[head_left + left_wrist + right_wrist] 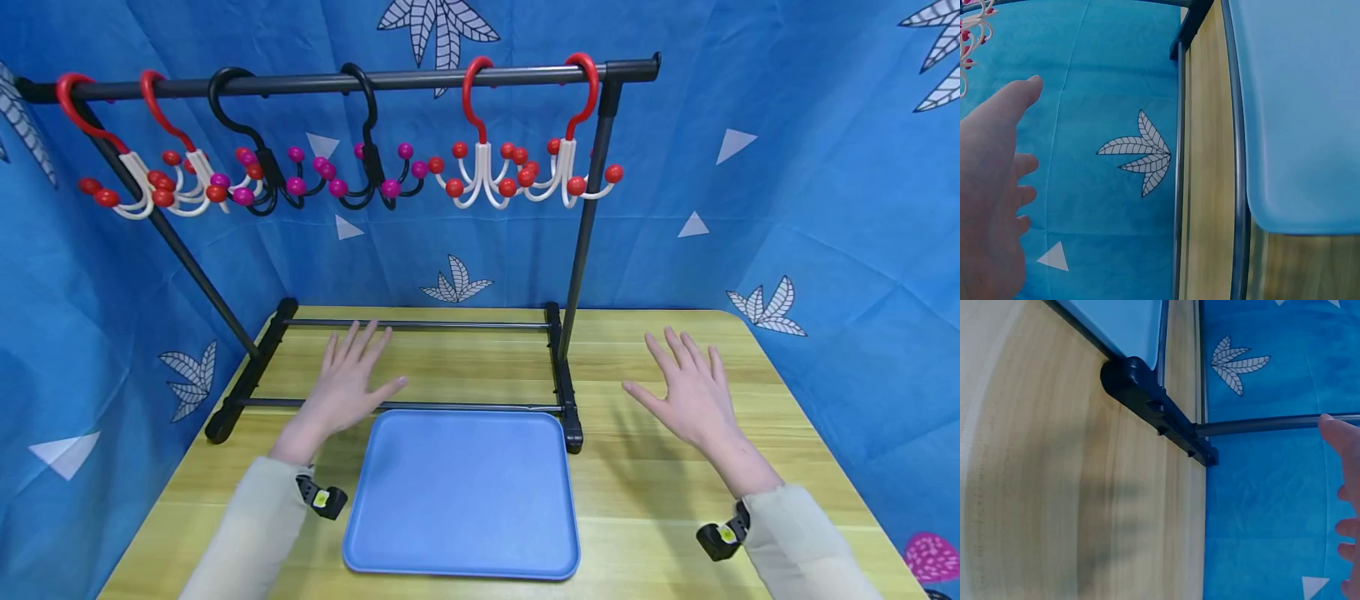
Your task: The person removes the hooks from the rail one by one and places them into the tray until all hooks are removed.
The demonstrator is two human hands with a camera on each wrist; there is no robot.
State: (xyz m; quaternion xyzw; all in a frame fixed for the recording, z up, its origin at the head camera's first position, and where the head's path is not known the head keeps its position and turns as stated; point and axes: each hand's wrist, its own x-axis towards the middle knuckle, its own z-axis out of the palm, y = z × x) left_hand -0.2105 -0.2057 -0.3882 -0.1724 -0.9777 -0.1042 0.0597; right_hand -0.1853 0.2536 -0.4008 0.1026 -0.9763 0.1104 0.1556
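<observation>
My left hand (341, 387) is held above the table near the rack's lower bars, fingers spread and holding nothing. To the right of the rack, my right hand (693, 396) hovers over the wood, also with spread fingers and nothing in it. Between them lies a blue tray (465, 492) with a bare surface. Above, a black rack (420, 81) carries several hooked hangers. Red-and-white hangers with red balls hang at the left (135, 171) and right (482, 167). Two black hangers (371, 158) with magenta balls hang between those pairs.
The rack's right foot (567, 400) stands close to the tray's upper right corner, and its left foot (247, 375) sits near the table's left edge. Blue patterned cloth (847, 192) surrounds the wooden table (637, 525) at the back and sides.
</observation>
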